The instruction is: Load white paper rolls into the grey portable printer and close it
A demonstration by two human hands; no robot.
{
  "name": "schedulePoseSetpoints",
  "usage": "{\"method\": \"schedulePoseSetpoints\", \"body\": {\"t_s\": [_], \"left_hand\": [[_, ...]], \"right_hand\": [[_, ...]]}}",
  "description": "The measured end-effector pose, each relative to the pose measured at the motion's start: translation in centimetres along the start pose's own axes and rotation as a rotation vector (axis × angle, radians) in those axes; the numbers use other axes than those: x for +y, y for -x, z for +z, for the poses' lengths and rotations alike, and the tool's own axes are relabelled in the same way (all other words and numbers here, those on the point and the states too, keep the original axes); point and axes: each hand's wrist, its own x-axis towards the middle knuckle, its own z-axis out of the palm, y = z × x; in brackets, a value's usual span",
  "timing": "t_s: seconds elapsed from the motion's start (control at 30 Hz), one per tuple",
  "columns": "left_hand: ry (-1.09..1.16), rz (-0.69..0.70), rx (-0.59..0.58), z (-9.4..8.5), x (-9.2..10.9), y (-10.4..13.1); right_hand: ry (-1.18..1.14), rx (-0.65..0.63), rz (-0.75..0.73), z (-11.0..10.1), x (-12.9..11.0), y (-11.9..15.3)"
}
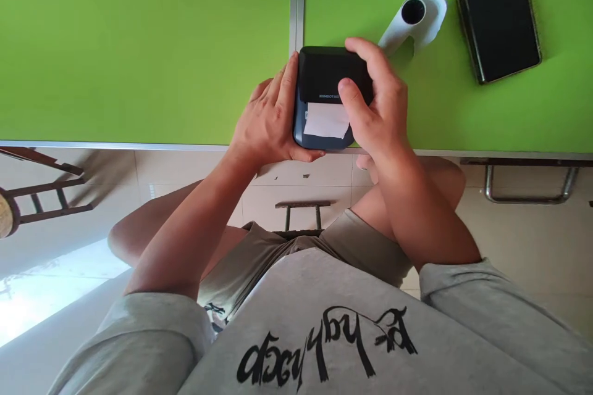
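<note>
Both hands [327,105] clamped on sides of blk printer [324,74] w/ white paper strip [327,120], nr edge of green worktop [148,49].

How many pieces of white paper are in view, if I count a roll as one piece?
2. One short strip sticks out of the label printer; one partly unrolled roll is on the green table. More paper may be hidden inside the printer.
</note>
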Motion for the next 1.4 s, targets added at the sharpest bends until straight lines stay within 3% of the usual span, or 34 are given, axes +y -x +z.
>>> {"method": "schedulePoseSetpoints", "body": {"t_s": [0.43,0.63,0.8,0.93,1.07,1.4], "left_hand": [[-0.06,-0.091,-0.041,-0.8,0.2,0.4],[-0.09,-0.081,-0.032,-0.8,0.0,0.5],[-0.118,-0.069,-0.026,-0.8,0.1,0.4],[-0.111,-0.082,-0.058,-0.9,0.3,-0.1],[-0.087,-0.05,-0.046,-0.9,0.2,-0.3],[-0.094,0.071,-0.018,-0.3,-0.7,-0.2]], "right_hand": [[-0.069,-0.063,-0.06,-0.2,0.1,0.2],[-0.048,0.097,-0.154,1.1,0.6,-0.3],[-0.006,0.135,-0.095,1.7,0.1,-0.9],[0.014,0.158,-0.144,1.5,0.3,-0.8],[-0.044,0.173,-0.207,1.3,0.6,-0.6],[-0.017,0.126,-0.185,1.0,1.0,-0.7]]}}
